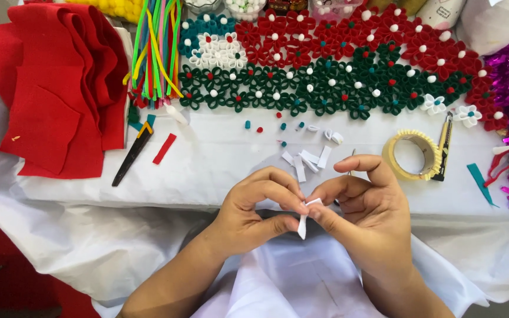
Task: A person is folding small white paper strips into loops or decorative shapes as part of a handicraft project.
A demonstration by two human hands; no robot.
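Hands: left hand (254, 206) and right hand (360, 200) pinch white strip (303, 222) (near table edge (148, 197)), fingers closed.

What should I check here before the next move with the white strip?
1. Strip pinched by both hands: ok.
2. Left hand and right hand meet at its top: ok.
3. Fold shape of the strip: cannot tell, fingers cover it.
4. Spare strips lie on the cloth just beyond the hands: ok.
5. Tape roll and cutter sit apart from the hands: ok.
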